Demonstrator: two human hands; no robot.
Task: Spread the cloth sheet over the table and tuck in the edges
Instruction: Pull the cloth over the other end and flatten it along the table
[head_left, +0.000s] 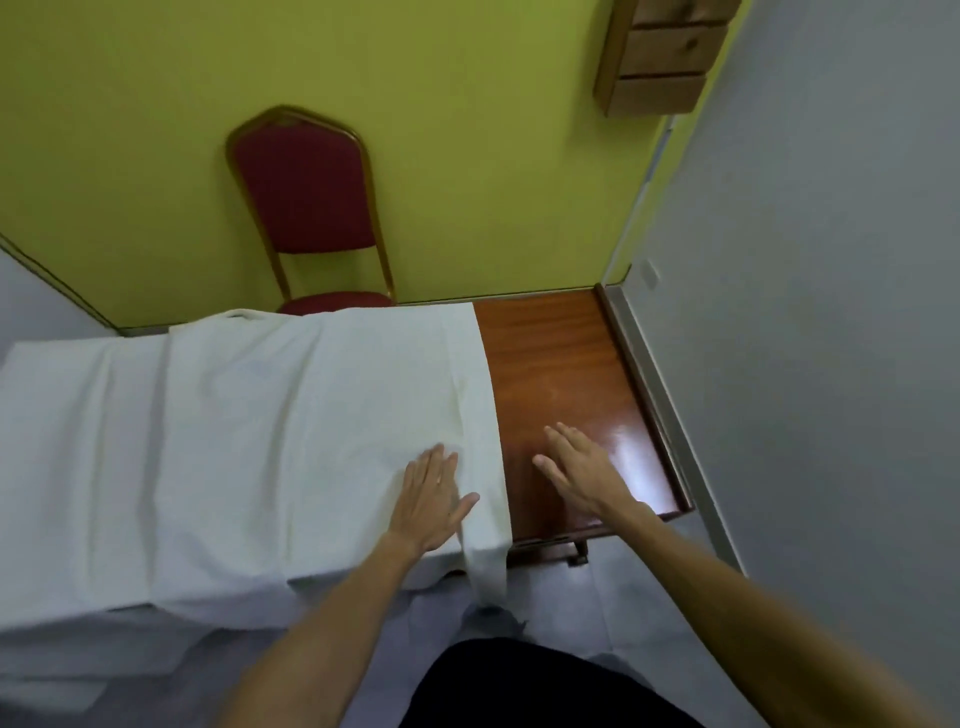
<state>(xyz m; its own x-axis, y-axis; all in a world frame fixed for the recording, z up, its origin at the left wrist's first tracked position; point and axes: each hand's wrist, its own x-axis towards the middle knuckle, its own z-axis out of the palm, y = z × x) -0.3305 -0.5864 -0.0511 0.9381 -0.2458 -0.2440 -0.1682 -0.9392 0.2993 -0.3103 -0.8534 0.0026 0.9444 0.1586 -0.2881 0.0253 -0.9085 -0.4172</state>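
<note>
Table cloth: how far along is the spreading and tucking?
Partly done. The white cloth sheet covers most of the table, but its right end is bare wood. The left hand lies flat on the sheet near its right edge; the right hand is open over bare wood. Covering that end and tucking remain.

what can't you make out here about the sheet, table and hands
- Head view: the left end of the cloth sheet and table is cut off by the frame edge.
- The chair seat is mostly hidden behind the sheet.
- Whether the right hand touches the wood or hovers is unclear.
- The left hand lies flat, hiding the cloth beneath.
</note>
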